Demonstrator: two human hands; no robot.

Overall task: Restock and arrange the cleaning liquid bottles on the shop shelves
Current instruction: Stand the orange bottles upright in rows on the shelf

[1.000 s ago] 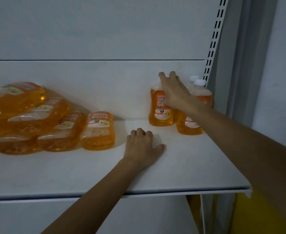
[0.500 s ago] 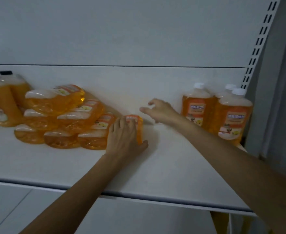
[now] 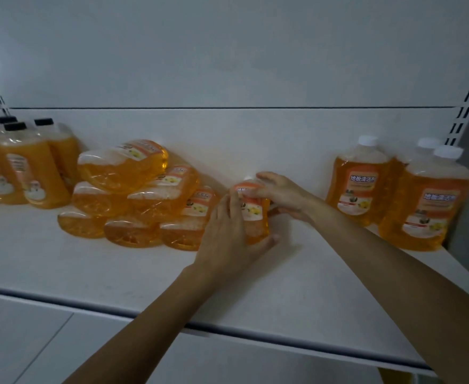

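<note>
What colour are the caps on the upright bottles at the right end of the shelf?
White caps, shown best in the head view.

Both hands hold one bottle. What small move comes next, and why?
Probably set it upright beside the three white-capped bottles at the right: the left hand and right hand grip the bottle, and bare shelf lies between it and them.
</note>
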